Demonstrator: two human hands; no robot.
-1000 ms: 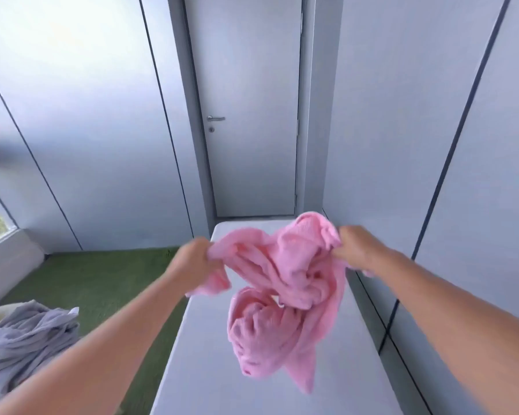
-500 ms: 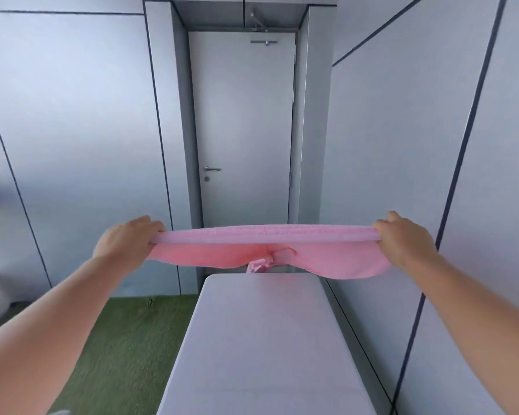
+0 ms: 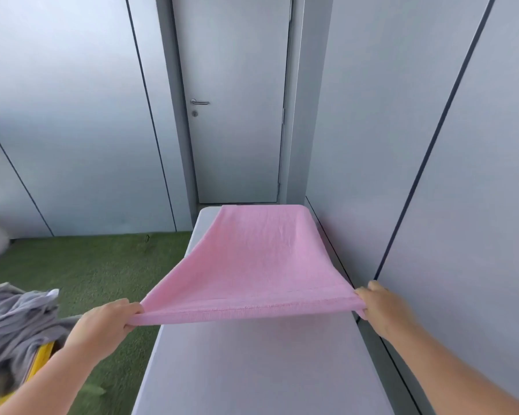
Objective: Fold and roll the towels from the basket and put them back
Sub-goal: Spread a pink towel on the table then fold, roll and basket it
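The pink towel [image 3: 258, 265] lies spread over the far half of the white table [image 3: 252, 369], its far edge resting on the top toward 12 o'clock. Its near hem is lifted off the surface and pulled taut between both hands. The left hand [image 3: 102, 327] at 8 o'clock has its fingers [image 3: 132, 310] curled round the hem's left corner, the right hand [image 3: 384, 310] at 4 o'clock grasps the right corner likewise, and further out at 8 o'clock grey towels [image 3: 12, 322] heap over a yellow basket [image 3: 41, 359] on green turf [image 3: 102, 265].
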